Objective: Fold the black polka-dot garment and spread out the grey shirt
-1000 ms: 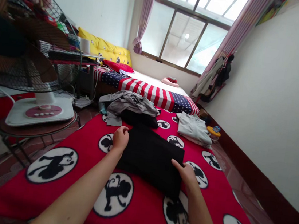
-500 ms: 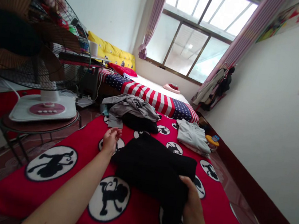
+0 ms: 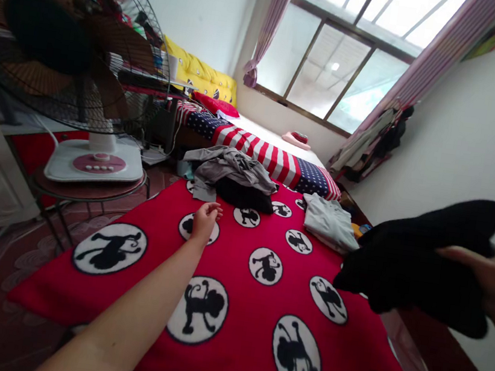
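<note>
My right hand (image 3: 477, 273) grips a folded black garment (image 3: 419, 269), lifted off the blanket at the right; its exact kind cannot be told. Some of the fingers are hidden behind the cloth. My left hand (image 3: 206, 219) is over the red blanket (image 3: 237, 294), holding nothing, with its fingers loosely curled in. Just beyond it lies a heap of grey clothes (image 3: 235, 169) with a black piece of clothing (image 3: 246, 196) under its front. A stack of folded light grey clothes (image 3: 331, 223) rests on the blanket's far right corner, left of the lifted garment.
A fan (image 3: 96, 159) stands on a round stool (image 3: 87, 186) at the left. Behind the blanket is a bed with a stars-and-stripes cover (image 3: 273, 160). Clothes (image 3: 371, 144) hang by the window (image 3: 331, 69), and the right wall (image 3: 454, 140) is close by.
My right hand has raised the black garment from the middle of the blanket and carried it to the right. The left hand stays near the clothes heap. The view has shifted slightly.
</note>
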### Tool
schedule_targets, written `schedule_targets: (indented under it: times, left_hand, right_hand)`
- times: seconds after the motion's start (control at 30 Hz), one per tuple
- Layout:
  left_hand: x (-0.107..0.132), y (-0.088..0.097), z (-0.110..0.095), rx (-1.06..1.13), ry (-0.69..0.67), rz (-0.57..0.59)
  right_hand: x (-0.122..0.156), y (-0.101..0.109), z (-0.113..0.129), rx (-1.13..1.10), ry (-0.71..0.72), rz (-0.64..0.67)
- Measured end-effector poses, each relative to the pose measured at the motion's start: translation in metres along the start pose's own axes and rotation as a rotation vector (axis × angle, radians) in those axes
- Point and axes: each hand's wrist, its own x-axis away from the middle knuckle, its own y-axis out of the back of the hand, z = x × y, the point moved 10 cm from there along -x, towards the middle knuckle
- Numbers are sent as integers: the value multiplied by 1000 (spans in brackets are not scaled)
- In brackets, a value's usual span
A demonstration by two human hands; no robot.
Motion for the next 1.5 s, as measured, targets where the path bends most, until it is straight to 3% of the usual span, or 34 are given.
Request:
schedule_targets:
  times: [0.07, 0.13, 0.2, 0.3, 0.37, 0.47, 0.6, 0.67, 0.8, 0.9, 1.07, 1.27, 1.37, 1.5]
  left_hand:
    - [1, -2, -1, -17, -5, 12]
    - [2, -3, -3, -33, -12, 25]
    - [2, -4, -5, -50, -22, 38]
    - [3, -4, -5, -74, -32, 52]
    - [3, -4, -5, -95, -33, 59]
    - [4, -7, -6, -136, -40, 83]
    - [15, -23, -11, -212, -61, 190]
    - [28, -39, -14, -246, -69, 284]
    - [66, -78, -19, -287, -59, 528]
    - [98, -104, -22, -377, -73, 758]
    - [123, -114, -22, -561, -135, 936]
    - [129, -118, -15, -600, -195, 994]
    - [130, -118, -14, -604, -217, 990]
    - [131, -117, -15, -609, -232, 990]
  right_hand:
    - [4, -17, 23, 199, -33, -97]
    - [31, -77, 57, 457, 102, 47]
    - [84, -151, 76, 618, 228, 214]
    - [186, -254, 78, 785, 418, 481]
    - [237, -284, 74, 846, 512, 463]
    - [274, -280, 63, 696, 532, 357]
    - [299, -245, 51, 325, 593, 309]
    - [307, -226, 39, 137, 548, 284]
    - [298, -184, 3, -160, 271, 109]
    - [273, -169, -12, -176, 157, 60]
    - [218, -178, -28, -83, 137, 99]
    - [164, -196, -38, 276, 58, 230]
    - [135, -196, -12, 408, 107, 161]
    - [109, -230, 24, 422, 273, 164]
